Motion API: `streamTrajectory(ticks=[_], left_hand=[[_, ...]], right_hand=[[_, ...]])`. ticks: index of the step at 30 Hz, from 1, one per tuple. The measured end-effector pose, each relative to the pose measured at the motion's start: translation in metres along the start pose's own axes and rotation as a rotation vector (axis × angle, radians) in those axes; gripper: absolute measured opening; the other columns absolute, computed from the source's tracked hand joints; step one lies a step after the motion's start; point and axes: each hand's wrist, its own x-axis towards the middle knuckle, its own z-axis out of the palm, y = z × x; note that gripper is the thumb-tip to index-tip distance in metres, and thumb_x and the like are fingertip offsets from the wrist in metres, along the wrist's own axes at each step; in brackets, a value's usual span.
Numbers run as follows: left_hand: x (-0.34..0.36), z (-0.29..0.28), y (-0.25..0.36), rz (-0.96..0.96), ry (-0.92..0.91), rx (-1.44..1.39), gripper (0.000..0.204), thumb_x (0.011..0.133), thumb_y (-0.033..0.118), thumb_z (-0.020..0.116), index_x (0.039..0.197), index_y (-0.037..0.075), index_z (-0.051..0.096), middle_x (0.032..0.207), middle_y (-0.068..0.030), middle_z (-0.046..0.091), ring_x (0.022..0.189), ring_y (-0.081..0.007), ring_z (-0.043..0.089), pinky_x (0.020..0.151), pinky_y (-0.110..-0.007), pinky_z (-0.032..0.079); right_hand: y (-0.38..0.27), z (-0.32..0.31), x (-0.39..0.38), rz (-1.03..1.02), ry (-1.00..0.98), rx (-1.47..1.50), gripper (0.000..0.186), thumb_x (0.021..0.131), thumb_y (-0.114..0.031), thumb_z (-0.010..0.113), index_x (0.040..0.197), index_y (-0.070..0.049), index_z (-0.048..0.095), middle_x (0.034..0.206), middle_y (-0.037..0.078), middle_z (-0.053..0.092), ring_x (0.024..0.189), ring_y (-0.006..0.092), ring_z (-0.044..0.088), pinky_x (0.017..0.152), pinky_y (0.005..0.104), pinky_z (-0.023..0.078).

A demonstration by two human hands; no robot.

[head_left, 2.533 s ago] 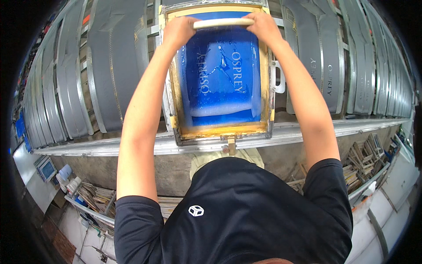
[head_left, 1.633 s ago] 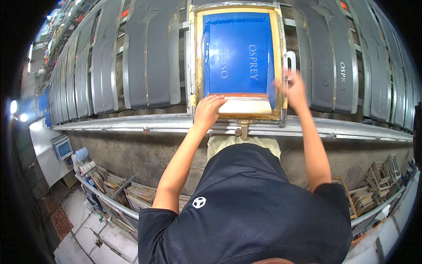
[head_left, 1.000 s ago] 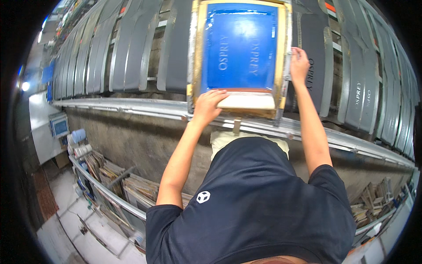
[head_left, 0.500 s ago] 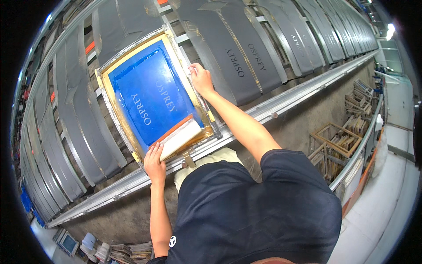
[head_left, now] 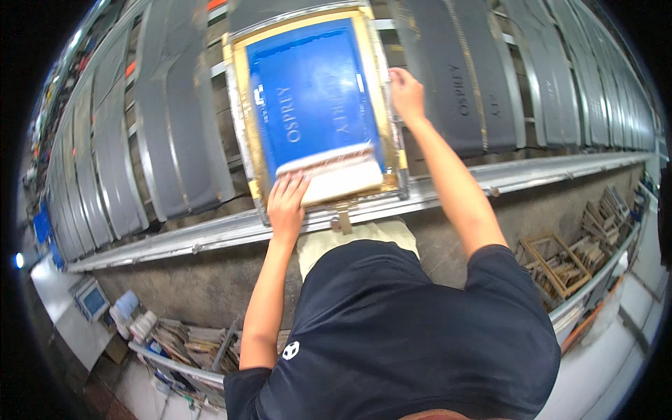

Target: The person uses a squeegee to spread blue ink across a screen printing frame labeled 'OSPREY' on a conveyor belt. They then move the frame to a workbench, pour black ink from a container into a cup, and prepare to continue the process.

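A screen-printing frame (head_left: 239, 119) with a blue mesh panel (head_left: 308, 84) and pale lettering lies over the rail table in front of me. At its near end rests a squeegee (head_left: 343, 182) with a broad pale wooden handle, lying across the mesh. My left hand (head_left: 287, 206) has its fingers bent over the squeegee's left end. At the frame's right side, my right hand (head_left: 407, 94) is closed, with its fingertips against the outer edge. Dark, wet-looking ink lines the mesh borders.
Dark grey panels (head_left: 178, 133) lie in rows on both sides; the printed panel (head_left: 455, 84) on the right bears lettering. A metal rail (head_left: 231, 234) runs along the table's near edge. Wooden frames (head_left: 556, 262) are stacked at right, and more stacked frames (head_left: 192, 343) stand at lower left.
My view has turned, so the frame and table appear farther right and more upright. Both hands stay at the same places on the squeegee and the frame.
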Motion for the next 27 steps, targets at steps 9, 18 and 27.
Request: streamTrajectory(ticks=[9, 18, 27], left_hand=[[0.229, -0.020, -0.099, -0.123, -0.019, -0.128, 0.041, 0.080, 0.004, 0.067, 0.117, 0.021, 0.073, 0.116, -0.0067, 0.072, 0.108, -0.0294, 0.067, 0.093, -0.040, 0.053], [0.326, -0.041, -0.133, -0.251, -0.343, -0.132, 0.040, 0.078, 0.013, 0.068, 0.115, 0.026, 0.075, 0.106, -0.0092, 0.074, 0.098, -0.0289, 0.071, 0.087, -0.039, 0.056], [0.108, -0.006, -0.048, -0.073, -0.009, -0.159, 0.046, 0.067, -0.007, 0.065, 0.106, 0.013, 0.076, 0.111, -0.0051, 0.074, 0.105, -0.0241, 0.068, 0.091, -0.037, 0.053]], right_hand=[[-0.082, -0.032, 0.046, -0.457, -0.233, -0.570, 0.045, 0.088, -0.036, 0.072, 0.126, -0.013, 0.066, 0.128, 0.010, 0.060, 0.120, 0.0297, 0.055, 0.099, 0.0396, 0.048], [-0.125, 0.066, 0.133, -0.251, -0.680, -0.667, 0.028, 0.077, -0.010, 0.073, 0.104, -0.008, 0.075, 0.116, 0.015, 0.068, 0.113, 0.0299, 0.062, 0.094, 0.0418, 0.051], [-0.074, -0.005, -0.090, -0.416, -0.415, -0.345, 0.038, 0.070, 0.004, 0.067, 0.107, -0.006, 0.071, 0.104, 0.008, 0.066, 0.100, 0.0297, 0.061, 0.085, 0.0395, 0.052]])
